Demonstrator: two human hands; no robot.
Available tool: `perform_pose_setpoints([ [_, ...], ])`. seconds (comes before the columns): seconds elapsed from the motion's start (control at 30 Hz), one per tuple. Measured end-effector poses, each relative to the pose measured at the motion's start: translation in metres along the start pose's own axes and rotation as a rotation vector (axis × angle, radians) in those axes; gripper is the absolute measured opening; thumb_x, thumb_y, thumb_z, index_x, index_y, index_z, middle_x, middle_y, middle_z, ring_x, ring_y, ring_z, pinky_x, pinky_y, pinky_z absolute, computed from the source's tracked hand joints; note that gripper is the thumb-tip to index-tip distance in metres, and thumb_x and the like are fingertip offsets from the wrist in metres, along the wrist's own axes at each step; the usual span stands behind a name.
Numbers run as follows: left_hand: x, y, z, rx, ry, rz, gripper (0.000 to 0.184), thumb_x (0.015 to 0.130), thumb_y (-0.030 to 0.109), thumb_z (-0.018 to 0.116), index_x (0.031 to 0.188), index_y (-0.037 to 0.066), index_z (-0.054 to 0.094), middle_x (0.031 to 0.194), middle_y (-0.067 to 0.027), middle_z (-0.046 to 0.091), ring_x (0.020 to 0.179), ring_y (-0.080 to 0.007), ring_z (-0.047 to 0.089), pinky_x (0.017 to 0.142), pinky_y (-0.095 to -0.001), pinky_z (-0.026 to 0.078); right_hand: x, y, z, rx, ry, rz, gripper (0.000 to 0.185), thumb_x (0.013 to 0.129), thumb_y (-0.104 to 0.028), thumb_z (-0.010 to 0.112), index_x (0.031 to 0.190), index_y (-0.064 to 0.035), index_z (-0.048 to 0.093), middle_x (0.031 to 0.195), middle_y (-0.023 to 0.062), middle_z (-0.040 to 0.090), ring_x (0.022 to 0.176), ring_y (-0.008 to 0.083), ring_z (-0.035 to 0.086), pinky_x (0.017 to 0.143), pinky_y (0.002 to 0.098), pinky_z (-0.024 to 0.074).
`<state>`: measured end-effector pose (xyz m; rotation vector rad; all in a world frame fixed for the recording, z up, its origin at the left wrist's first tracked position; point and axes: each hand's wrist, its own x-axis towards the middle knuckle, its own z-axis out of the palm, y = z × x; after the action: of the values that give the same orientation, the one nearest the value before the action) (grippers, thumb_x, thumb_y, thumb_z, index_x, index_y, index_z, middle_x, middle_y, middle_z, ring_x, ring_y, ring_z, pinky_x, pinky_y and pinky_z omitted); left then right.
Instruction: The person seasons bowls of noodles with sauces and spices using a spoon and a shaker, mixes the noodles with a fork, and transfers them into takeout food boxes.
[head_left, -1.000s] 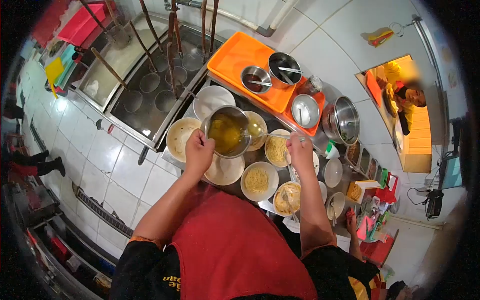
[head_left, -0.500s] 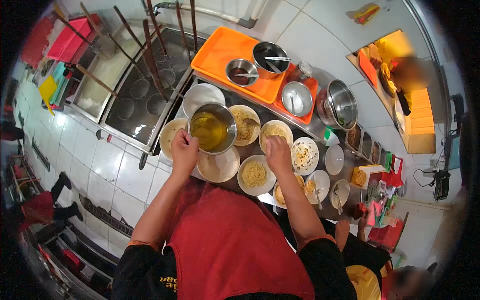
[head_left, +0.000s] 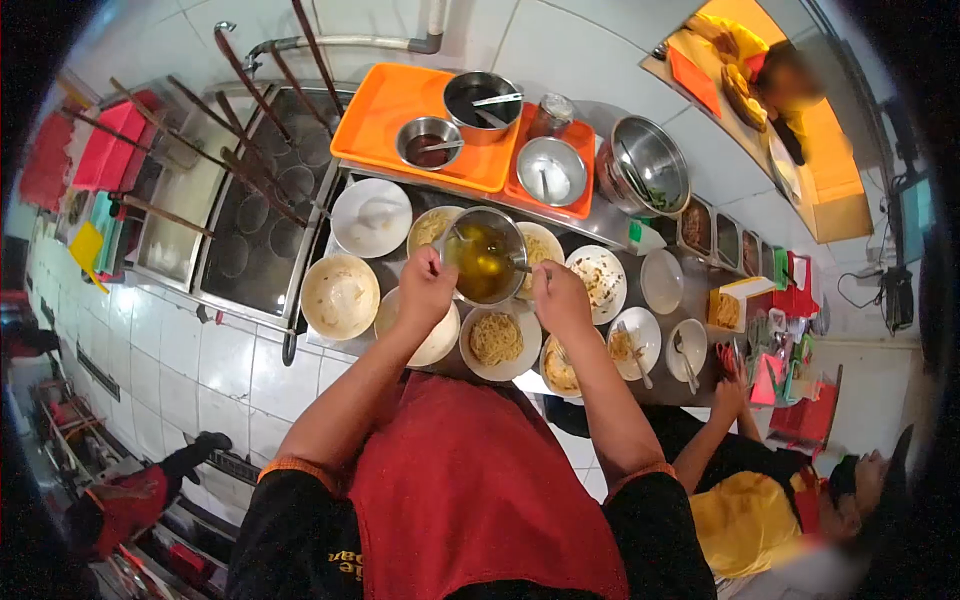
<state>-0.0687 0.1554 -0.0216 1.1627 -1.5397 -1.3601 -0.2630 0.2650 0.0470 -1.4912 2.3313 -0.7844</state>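
Observation:
My left hand [head_left: 428, 288] grips the rim of a steel pot [head_left: 484, 256] of yellow oily liquid, held above the bowls. My right hand [head_left: 562, 296] is closed on a spoon [head_left: 519, 265] whose handle shows at the pot's right side; its head is not clearly visible. Just below the pot is a white bowl of noodles [head_left: 496, 340]. Two more noodle bowls, one at the left [head_left: 430, 228] and one at the right [head_left: 541, 246], lie partly behind the pot. A bowl with pale residue [head_left: 340, 297] and a white bowl [head_left: 371, 218] stand further left.
Orange trays [head_left: 375, 125] hold steel pots of sauce. A large steel bowl [head_left: 645, 165] stands right of them. Boiling vats with long-handled strainers [head_left: 255, 215] are at the left. A co-worker [head_left: 745, 500] stands at the lower right; another person [head_left: 785, 80] is behind the hatch.
The view has shifted. The pot has moved right, over the noodle bowls, and my right hand is now close beside it. The spoon has come from over the bowls to the pot.

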Motion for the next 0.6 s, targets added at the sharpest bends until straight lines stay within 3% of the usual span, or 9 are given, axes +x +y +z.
perform_pose_setpoints([
  [0.03,0.000,0.009,0.007,0.036,0.004,0.021,0.024,0.077,0.007,0.065,0.070,0.007,0.042,0.061,-0.0025,0.041,0.059,-0.0121,0.040,0.053,-0.0308,0.036,0.000,0.010,0.002,0.004,0.011,0.011,0.027,0.096,-0.022,0.052,0.088,0.0012,0.064,0.079,0.0157,0.066,0.076,0.0347,0.063,0.072,0.0435,0.0498],
  [0.1,0.001,0.014,0.016,0.074,-0.005,0.051,0.025,0.078,0.007,0.065,0.070,0.006,0.042,0.061,-0.0026,0.041,0.058,-0.0123,0.040,0.053,-0.0309,0.036,0.002,0.034,0.004,0.375,-0.030,0.246,0.036,0.098,-0.027,0.049,0.083,0.0029,0.064,0.073,0.0155,0.065,0.069,0.0309,0.063,0.067,0.0411,0.0494],
  [0.27,0.006,0.014,0.018,0.113,-0.016,0.015,0.023,0.078,0.007,0.065,0.071,0.005,0.043,0.061,-0.0048,0.045,0.057,-0.0133,0.042,0.053,-0.0318,0.038,-0.003,0.049,-0.025,0.544,0.022,0.390,0.039,0.098,-0.027,0.048,0.078,0.0017,0.064,0.071,0.0133,0.065,0.066,0.0250,0.061,0.066,0.0373,0.0472],
  [0.43,0.017,-0.015,-0.018,0.076,-0.059,0.012,0.021,0.079,0.005,0.063,0.072,0.005,0.044,0.061,-0.0045,0.046,0.057,-0.0135,0.043,0.052,-0.0318,0.038,-0.011,0.043,-0.044,0.350,0.097,0.323,0.035,0.097,-0.026,0.048,0.085,0.0026,0.064,0.075,0.0174,0.066,0.071,0.0348,0.062,0.072,0.0405,0.0484],
  [0.53,0.012,-0.001,-0.036,0.030,-0.090,-0.054,0.023,0.082,-0.001,0.058,0.075,0.012,0.040,0.065,0.0030,0.044,0.055,-0.0063,0.043,0.049,-0.0243,0.036,-0.026,0.049,-0.023,0.208,0.128,0.231,0.026,0.095,-0.020,0.052,0.090,0.0010,0.065,0.086,0.0176,0.068,0.078,0.0382,0.061,0.077,0.0442,0.0494],
  [0.6,0.006,0.019,-0.045,-0.048,-0.054,-0.226,0.023,0.083,0.005,0.062,0.075,0.010,0.041,0.063,0.0015,0.044,0.056,-0.0083,0.044,0.050,-0.0247,0.038,-0.034,0.059,-0.010,-0.191,0.133,-0.145,0.015,0.091,-0.014,0.058,0.093,-0.0019,0.065,0.093,0.0152,0.066,0.084,0.0354,0.059,0.079,0.0437,0.0484],
])
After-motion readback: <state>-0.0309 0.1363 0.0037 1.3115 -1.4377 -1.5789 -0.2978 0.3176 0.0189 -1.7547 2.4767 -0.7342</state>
